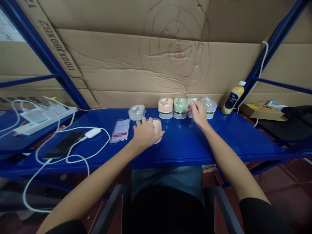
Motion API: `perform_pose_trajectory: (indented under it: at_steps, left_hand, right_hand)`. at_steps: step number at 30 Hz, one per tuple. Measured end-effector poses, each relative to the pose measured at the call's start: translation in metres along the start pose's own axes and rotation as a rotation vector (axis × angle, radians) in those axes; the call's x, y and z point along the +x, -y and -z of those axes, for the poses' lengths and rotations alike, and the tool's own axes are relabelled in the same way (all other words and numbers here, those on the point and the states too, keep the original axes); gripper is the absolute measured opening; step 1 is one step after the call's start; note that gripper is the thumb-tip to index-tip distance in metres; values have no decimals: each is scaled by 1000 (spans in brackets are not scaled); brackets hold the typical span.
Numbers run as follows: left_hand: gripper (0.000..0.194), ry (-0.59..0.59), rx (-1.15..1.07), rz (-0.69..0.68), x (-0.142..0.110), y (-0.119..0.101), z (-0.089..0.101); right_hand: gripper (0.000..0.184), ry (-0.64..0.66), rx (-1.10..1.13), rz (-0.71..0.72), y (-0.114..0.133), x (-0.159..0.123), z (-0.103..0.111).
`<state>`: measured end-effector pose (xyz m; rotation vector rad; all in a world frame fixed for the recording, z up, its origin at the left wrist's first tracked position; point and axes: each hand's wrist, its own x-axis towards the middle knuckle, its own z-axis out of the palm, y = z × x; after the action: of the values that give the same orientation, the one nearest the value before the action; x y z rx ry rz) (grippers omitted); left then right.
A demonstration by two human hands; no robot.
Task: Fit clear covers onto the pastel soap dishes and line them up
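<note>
My left hand point(144, 134) lies over a peach plastic case point(158, 125) with a clear lid, near the front of the blue table. Its fingers bend across the left side and the thumb reaches past the right, hiding much of the case. My right hand point(198, 112) is closed at the second green case point(194, 99) in the back row, covering its front; the exact finger contact is partly hidden. Left of it in that row stand another green case point(180, 104) and a peach case point(165, 104). A grey case point(209, 104) stands on the right.
A single grey case point(136, 112) sits left of the row, near a lit phone point(121, 130). A dark phone point(64, 144), white cables and a power strip point(44, 122) lie left. At the back right, a juice bottle point(232, 99) stands before the cardboard wall point(117, 58).
</note>
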<state>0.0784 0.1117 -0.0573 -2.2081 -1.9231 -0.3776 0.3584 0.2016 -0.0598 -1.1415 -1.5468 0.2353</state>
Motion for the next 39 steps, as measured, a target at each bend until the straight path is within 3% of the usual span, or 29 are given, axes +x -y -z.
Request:
perform_pose_trajectory:
  at_steps: [2,5,7,8,11,13,17,23,25,29,35,39]
  left_hand:
    - [59,27,-70,-27,-7,-3,-2]
    - [56,64,-355,-324,4,-2,-10]
    - [71,141,-607,-585,21,1,-18]
    - [87,161,-706,-632,30,2,-21]
    - [112,209,-874,-581,51,4,-32]
    - [115,230,-924,-563,57,5,-38]
    - [117,254,-981,-606,58,13,-52]
    - [120,169,-931,-618,65,36,-63]
    - [103,150,-843,-646,66,41,-61]
    - [47,163,-699,-698,62,41,-57]
    - [36,85,-715,-658,60,33,-54]
    - [35,7,-717,-547,69,45,-50]
  right_hand:
    - [50,154,-28,41,6,-5,-3]
    - [44,459,-23,182,14,-13,-9]
    - [60,661,-12,285,16,-17,-13]
    - [75,741,-16,317,15,-19,-15]
    - [109,863,-57,332,12,-21,-19]
    - [111,864,-84,325,11,-22,-20]
    - [97,836,-120,321,14,-23,-22]
    - [85,725,-160,186,15,-13,-3]
    - [86,655,-230,68,8,-5,8]
    - [92,590,-381,-142,-7,7,25]
    - [84,622,-380,-130,-11,11,30]
    - [77,672,-368,-98,-13,16,40]
